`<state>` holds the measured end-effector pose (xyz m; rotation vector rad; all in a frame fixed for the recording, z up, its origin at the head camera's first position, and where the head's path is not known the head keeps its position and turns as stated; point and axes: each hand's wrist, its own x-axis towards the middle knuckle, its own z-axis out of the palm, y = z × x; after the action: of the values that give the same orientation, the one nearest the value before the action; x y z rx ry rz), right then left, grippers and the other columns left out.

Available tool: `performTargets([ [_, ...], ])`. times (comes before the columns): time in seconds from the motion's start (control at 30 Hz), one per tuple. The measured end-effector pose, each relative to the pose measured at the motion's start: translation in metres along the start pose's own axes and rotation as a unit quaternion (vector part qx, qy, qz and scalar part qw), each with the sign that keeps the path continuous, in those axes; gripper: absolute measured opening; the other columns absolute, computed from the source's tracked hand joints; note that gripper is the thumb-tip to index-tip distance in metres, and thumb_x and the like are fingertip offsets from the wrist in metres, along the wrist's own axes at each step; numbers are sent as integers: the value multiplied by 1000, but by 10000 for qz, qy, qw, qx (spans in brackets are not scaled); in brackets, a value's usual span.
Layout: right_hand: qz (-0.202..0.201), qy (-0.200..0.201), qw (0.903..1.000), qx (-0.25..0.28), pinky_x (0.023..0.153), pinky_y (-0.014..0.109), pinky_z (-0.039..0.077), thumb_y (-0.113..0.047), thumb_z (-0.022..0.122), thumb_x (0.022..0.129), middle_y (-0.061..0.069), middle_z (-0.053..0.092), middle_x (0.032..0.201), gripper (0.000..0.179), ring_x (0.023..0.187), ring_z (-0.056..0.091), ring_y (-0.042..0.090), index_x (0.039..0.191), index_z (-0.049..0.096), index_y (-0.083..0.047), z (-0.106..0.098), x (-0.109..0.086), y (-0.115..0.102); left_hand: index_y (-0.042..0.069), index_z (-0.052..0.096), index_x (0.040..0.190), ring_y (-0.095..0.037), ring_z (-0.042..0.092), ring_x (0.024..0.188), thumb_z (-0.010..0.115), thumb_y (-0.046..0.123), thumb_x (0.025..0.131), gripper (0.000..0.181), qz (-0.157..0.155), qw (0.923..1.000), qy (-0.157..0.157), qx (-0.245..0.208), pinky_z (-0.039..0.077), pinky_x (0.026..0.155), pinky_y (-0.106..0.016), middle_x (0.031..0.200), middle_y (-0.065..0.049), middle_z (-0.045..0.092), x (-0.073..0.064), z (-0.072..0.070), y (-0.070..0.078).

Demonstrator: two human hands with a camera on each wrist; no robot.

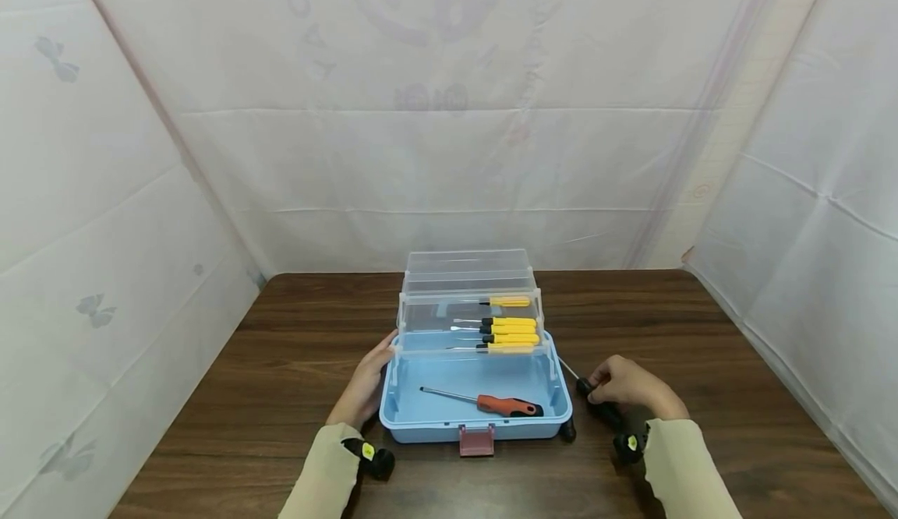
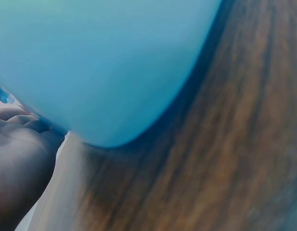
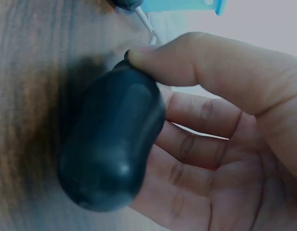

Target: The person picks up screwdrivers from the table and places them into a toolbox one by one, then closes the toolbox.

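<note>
A light blue toolbox point(image 1: 407, 430) stands with its clear lid raised. My left hand point(image 1: 366, 379) rests along its left side, fingertips at the rear rim; in the left wrist view the toolbox wall point(image 2: 105, 72) hides part of the fingers. Beside the right wall, my right hand point(image 1: 627, 385) pinches a black-handled screwdriver point(image 3: 112, 144) near the front of its handle, thumb against fingers. Its thin metal shaft points toward the toolbox. An orange-and-black screwdriver point(image 1: 501, 404) lies in the bottom of the box. Several yellow-handled screwdrivers point(image 1: 512, 330) lie in the clear upper tray.
Another black handle point(image 1: 567, 430) lies on the brown wooden table point(image 1: 295, 363) against the box's right front corner. A dark red latch point(image 1: 476, 441) hangs down at the toolbox front. Pale sheeting point(image 1: 449, 160) walls the table's back and sides.
</note>
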<state>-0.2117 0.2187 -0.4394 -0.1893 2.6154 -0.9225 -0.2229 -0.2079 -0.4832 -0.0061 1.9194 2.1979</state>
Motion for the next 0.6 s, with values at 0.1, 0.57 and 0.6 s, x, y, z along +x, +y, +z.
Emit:
performTargets([
  [0.1, -76, 69, 9999, -101, 62, 35, 56, -10, 73, 78, 9, 66, 88, 26, 77, 61, 18, 99, 68, 5, -3, 1, 0, 12, 22, 154, -36, 10, 148, 34, 21, 103, 53, 31, 10000, -22, 30, 15, 117, -55, 161, -14, 11, 0, 0, -1],
  [0.57, -302, 523, 9981, -91, 63, 34, 54, -13, 68, 83, 14, 67, 92, 30, 75, 60, 18, 103, 66, 9, -20, 5, -9, 13, 25, 153, -33, 12, 148, 35, 21, 102, 52, -22, 10000, 70, -42, 17, 117, -53, 162, -12, 13, 0, 1, -1],
  [0.6, -309, 532, 9981, -57, 63, 34, 55, -14, 68, 84, 14, 67, 92, 31, 75, 61, 18, 104, 66, 9, -21, 5, -9, 12, 24, 153, -34, 12, 148, 34, 21, 102, 53, -1, 10000, 45, -13, 16, 117, -54, 162, -13, 12, 0, 1, 0],
])
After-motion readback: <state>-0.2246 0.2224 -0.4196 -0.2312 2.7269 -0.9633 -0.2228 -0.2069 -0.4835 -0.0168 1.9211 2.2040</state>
